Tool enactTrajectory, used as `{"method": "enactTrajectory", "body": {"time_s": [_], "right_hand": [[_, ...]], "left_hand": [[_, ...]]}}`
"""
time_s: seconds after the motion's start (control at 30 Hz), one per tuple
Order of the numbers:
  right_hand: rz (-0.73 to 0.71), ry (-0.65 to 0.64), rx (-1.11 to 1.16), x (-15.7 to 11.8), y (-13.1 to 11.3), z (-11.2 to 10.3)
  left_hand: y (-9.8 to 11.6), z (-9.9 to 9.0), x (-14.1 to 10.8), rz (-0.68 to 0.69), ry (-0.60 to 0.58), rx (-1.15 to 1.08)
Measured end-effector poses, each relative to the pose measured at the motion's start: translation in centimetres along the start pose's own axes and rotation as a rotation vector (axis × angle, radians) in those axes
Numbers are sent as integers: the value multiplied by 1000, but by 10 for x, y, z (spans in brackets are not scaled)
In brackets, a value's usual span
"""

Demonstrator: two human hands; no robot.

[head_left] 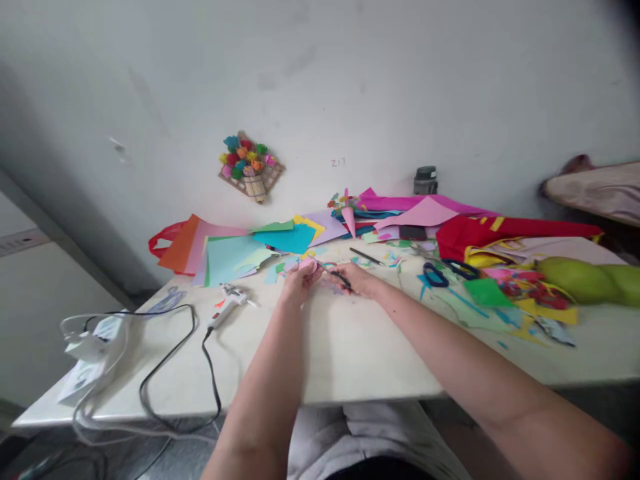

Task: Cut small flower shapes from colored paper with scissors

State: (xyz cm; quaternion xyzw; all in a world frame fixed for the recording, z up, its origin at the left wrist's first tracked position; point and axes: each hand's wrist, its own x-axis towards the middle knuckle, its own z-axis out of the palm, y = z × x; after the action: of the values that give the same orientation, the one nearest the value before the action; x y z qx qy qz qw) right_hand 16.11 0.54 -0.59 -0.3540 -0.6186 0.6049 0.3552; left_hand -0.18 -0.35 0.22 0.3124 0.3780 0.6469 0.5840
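Note:
Both my hands meet over the middle of the white table [360,353]. My left hand [299,281] is closed on a small piece of pink paper [309,267]. In my right hand [357,279] is a pair of scissors [341,279] with dark handles, its blades pointing left at the paper. Whether the blades touch the paper is too small to tell. Small coloured paper scraps [280,268] lie around and behind my hands. Behind my right hand rests a dark pen [367,257].
A glue gun [229,310] and its black cable lie at left, near a white power strip [95,363]. Coloured paper sheets [233,257] are stacked behind. Larger scissors [447,272], paper scraps and a green bundle [585,280] occupy the right. A pink paper cone [348,217] stands by the wall.

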Motion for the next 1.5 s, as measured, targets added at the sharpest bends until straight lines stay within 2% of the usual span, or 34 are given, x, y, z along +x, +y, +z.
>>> {"method": "enactTrajectory", "body": {"time_s": [0.37,0.67,0.9,1.27,1.5], "right_hand": [[35,52,-2,-11,-12,8],[58,7,30,-10,-9,4],[70,-56,-53,-12,-8,-5],[27,-40,-206,-16,-15,-9],[-4,-10,-176,-19,-19,-6]], "left_hand": [[-1,-3,3,-4,23,-1],[-4,-9,7,66,-73,26],[0,-6,4,14,-98,92],[0,-10,1,-26,-199,176],[3,-3,-6,-40,-224,130]]}}
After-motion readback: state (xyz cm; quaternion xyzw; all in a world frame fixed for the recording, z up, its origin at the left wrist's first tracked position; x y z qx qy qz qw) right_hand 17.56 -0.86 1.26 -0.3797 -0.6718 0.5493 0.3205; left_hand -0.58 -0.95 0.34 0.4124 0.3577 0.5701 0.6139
